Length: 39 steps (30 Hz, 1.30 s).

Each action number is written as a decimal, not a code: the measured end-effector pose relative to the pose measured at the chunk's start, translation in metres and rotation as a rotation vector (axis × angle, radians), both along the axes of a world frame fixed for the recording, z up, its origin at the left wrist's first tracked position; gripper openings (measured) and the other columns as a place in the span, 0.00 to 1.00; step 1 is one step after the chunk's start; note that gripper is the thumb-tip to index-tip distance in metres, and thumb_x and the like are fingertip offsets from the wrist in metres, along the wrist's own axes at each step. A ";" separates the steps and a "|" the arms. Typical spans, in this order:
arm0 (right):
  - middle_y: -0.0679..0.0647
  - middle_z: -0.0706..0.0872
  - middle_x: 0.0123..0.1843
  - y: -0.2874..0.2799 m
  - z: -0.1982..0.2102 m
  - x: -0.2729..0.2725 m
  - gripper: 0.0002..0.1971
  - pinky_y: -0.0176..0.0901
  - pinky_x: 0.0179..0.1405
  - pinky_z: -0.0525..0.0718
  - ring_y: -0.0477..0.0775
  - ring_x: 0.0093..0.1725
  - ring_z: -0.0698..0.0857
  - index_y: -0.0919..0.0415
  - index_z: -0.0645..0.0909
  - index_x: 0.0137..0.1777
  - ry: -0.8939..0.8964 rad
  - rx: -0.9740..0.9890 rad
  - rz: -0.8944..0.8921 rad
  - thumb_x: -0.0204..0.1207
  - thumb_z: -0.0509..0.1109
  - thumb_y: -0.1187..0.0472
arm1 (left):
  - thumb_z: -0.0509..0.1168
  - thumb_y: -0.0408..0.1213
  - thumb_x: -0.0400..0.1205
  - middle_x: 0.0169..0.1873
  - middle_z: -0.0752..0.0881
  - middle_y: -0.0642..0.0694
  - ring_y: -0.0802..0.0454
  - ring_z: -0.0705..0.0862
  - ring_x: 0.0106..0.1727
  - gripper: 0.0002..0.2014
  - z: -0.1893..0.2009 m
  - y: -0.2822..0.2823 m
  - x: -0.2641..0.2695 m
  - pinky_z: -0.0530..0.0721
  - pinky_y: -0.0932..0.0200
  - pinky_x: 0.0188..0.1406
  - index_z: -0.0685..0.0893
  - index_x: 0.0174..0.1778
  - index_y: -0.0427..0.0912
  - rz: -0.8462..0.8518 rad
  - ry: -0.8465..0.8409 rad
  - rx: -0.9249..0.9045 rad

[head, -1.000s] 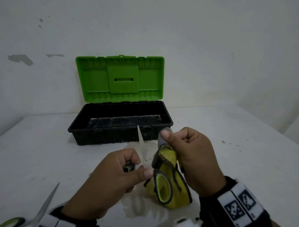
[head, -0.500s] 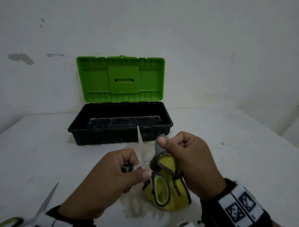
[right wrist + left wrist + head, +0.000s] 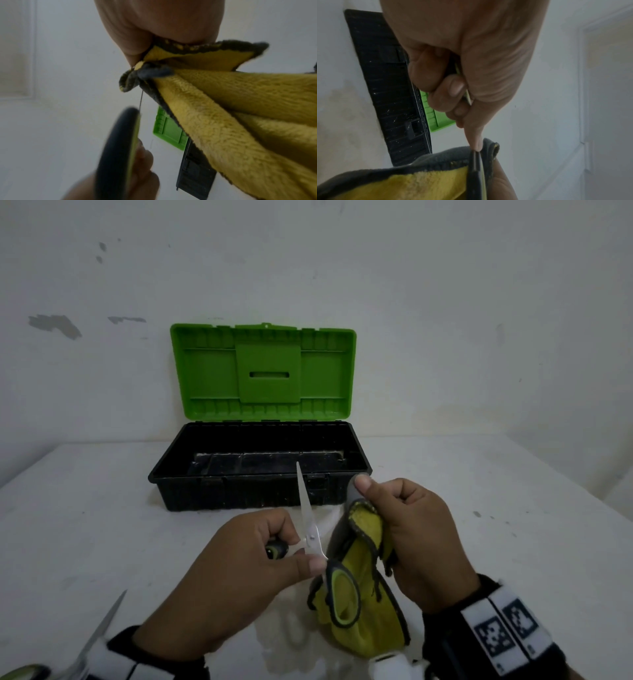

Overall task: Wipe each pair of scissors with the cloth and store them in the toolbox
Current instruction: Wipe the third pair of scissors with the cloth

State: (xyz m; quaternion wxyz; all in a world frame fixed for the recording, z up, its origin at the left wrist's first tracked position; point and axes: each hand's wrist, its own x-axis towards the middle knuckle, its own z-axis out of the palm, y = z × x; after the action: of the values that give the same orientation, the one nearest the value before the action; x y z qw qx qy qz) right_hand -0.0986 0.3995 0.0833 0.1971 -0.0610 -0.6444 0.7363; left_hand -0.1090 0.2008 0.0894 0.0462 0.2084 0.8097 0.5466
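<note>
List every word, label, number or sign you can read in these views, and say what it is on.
No readable words, brands or numbers in any view.
Right wristband: two black-and-white square marker patterns, not text; the tiny marks beneath them are too small to read.
Toolbox, scissors, cloth: no lettering visible.

Beyond the fingertips of both hands the open toolbox (image 3: pixel 260 484) blocks the way forward, its front wall just past the raised blade of the held scissors (image 3: pixel 306 508), its green lid (image 3: pixel 263 371) upright against the wall behind. Bare table (image 3: pixel 496 508) lies right of the right hand (image 3: pixel 416 539) and left of the left hand (image 3: pixel 236 580). Back-left of the left fingers, a second pair of scissors (image 3: pixel 102 628) lies on the table; the cloth (image 3: pixel 363 587) fills the gap between the hands.
</note>
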 end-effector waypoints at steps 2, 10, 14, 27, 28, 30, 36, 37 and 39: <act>0.58 0.82 0.26 0.008 -0.001 -0.001 0.17 0.47 0.26 0.80 0.57 0.26 0.79 0.59 0.79 0.30 -0.035 -0.060 -0.047 0.63 0.81 0.49 | 0.79 0.53 0.65 0.22 0.77 0.52 0.60 0.71 0.24 0.15 -0.002 -0.002 0.000 0.73 0.63 0.26 0.82 0.35 0.50 0.038 0.002 -0.052; 0.60 0.82 0.26 0.051 -0.002 0.017 0.19 0.48 0.28 0.78 0.58 0.26 0.79 0.57 0.82 0.28 -0.116 0.163 -0.117 0.62 0.77 0.41 | 0.69 0.37 0.81 0.30 0.86 0.63 0.63 0.79 0.25 0.07 0.007 -0.029 -0.010 0.76 0.69 0.26 0.82 0.48 0.55 0.126 0.001 -0.104; 0.65 0.85 0.28 0.077 0.010 0.019 0.20 0.49 0.29 0.79 0.59 0.26 0.81 0.62 0.83 0.32 -0.110 0.375 -0.193 0.65 0.78 0.43 | 0.71 0.35 0.78 0.38 0.92 0.50 0.58 0.81 0.28 0.08 0.017 -0.041 -0.014 0.78 0.60 0.32 0.84 0.48 0.54 0.127 -0.026 0.027; 0.49 0.90 0.32 0.033 0.054 -0.010 0.13 0.40 0.30 0.83 0.48 0.31 0.87 0.55 0.84 0.34 0.213 0.907 0.134 0.59 0.82 0.48 | 0.69 0.49 0.76 0.28 0.85 0.41 0.48 0.86 0.34 0.12 -0.005 0.010 -0.005 0.83 0.49 0.46 0.87 0.35 0.44 0.270 -0.338 0.620; 0.48 0.90 0.32 0.025 0.052 -0.009 0.14 0.42 0.31 0.84 0.48 0.32 0.88 0.56 0.85 0.34 0.224 0.897 0.192 0.59 0.81 0.48 | 0.67 0.49 0.79 0.27 0.84 0.41 0.49 0.87 0.33 0.13 -0.007 0.014 -0.004 0.85 0.49 0.45 0.86 0.37 0.43 0.284 -0.365 0.647; 0.47 0.90 0.34 0.014 0.047 -0.006 0.11 0.44 0.33 0.87 0.46 0.34 0.89 0.56 0.86 0.35 0.239 0.898 0.276 0.61 0.83 0.51 | 0.64 0.51 0.81 0.27 0.83 0.41 0.45 0.90 0.35 0.15 -0.010 0.020 -0.004 0.86 0.49 0.42 0.85 0.43 0.43 0.319 -0.422 0.681; 0.41 0.88 0.33 -0.004 0.032 0.002 0.09 0.34 0.33 0.83 0.42 0.37 0.86 0.47 0.85 0.34 0.302 1.017 0.126 0.62 0.84 0.51 | 0.56 0.56 0.84 0.39 0.88 0.41 0.37 0.91 0.45 0.19 -0.013 0.031 0.000 0.88 0.41 0.51 0.84 0.53 0.47 0.430 -0.435 0.714; 0.40 0.87 0.33 -0.005 0.030 0.004 0.09 0.31 0.34 0.82 0.41 0.38 0.85 0.45 0.84 0.35 0.325 1.036 0.099 0.62 0.84 0.51 | 0.55 0.57 0.84 0.41 0.89 0.43 0.38 0.91 0.45 0.19 -0.013 0.034 0.001 0.87 0.39 0.53 0.84 0.54 0.48 0.449 -0.428 0.710; 0.36 0.85 0.33 -0.008 0.027 0.005 0.09 0.24 0.35 0.79 0.38 0.40 0.82 0.44 0.85 0.35 0.343 1.061 0.090 0.62 0.83 0.49 | 0.53 0.60 0.83 0.45 0.89 0.48 0.40 0.91 0.47 0.22 -0.014 0.038 0.002 0.85 0.36 0.56 0.82 0.60 0.50 0.479 -0.417 0.696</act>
State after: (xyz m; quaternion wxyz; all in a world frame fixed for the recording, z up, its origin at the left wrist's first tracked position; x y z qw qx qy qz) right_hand -0.0932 0.3913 0.1107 0.2712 0.1945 -0.8873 0.3181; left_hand -0.1073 0.2389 0.0757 0.0078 -0.0953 0.5771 0.8111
